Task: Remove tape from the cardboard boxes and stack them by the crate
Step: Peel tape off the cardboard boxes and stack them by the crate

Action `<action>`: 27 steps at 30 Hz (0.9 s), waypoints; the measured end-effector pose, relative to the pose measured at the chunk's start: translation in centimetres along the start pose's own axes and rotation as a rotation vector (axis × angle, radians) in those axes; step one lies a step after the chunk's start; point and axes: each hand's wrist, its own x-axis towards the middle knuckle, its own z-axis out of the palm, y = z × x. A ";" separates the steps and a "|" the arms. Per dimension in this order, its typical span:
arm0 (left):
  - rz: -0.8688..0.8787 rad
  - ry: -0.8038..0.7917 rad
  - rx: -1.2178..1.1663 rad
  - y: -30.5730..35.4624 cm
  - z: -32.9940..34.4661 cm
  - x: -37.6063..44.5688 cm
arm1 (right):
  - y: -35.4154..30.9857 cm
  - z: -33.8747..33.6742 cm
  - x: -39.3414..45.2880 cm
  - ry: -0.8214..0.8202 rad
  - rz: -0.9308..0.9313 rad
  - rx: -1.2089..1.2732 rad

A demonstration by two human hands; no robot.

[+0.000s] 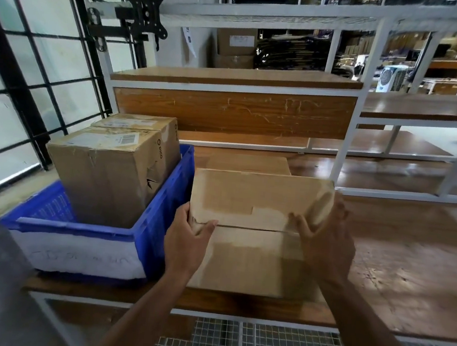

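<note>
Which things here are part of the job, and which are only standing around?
Job: held box, left hand, right hand, crate, two boxes in crate, flat box behind.
Not job: monitor mount, cooler, shelf.

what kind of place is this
Most likely a warehouse or packing area: taped cardboard boxes stand in a blue crate, and metal racking with more stacked cartons runs behind the wooden workbench.
</note>
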 end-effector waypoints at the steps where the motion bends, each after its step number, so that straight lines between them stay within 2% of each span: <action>1: 0.024 0.023 -0.032 0.0 -0.1 -0.2 | -0.1 -0.4 0.3 0.009 0.003 0.033; 4: 0.044 0.051 -0.065 -0.4 -0.3 -0.5 | 0.1 -1.1 0.6 -0.046 0.042 0.118; 8: -0.008 0.015 -0.041 -2.3 0.1 -1.7 | 1.5 -0.7 -0.9 -0.132 0.032 0.090; 13: -0.030 -0.043 0.047 -3.8 -0.1 -2.1 | 2.0 -0.3 -2.1 -0.129 -0.024 0.079; 16: 0.058 -0.018 0.008 -2.2 -0.7 -1.6 | 1.4 -0.3 -0.9 -0.112 -0.231 -0.060; 19: 0.297 0.039 0.027 0.1 -0.7 -0.4 | -1.3 0.1 0.2 -0.186 -0.464 -0.162; 20: 0.383 0.012 0.064 0.8 -0.4 0.4 | -2.5 0.3 0.5 -0.243 -0.485 -0.150; 22: 0.475 -0.140 0.181 2.4 0.0 2.1 | -4.7 1.1 1.5 -0.363 -0.449 -0.119; 24: 0.474 -0.309 0.390 3.5 0.5 3.5 | -6.2 1.9 2.3 -0.452 -0.456 -0.169; 27: 0.482 -0.402 0.657 4.1 1.0 4.0 | -6.4 2.8 2.5 -0.535 -0.505 -0.313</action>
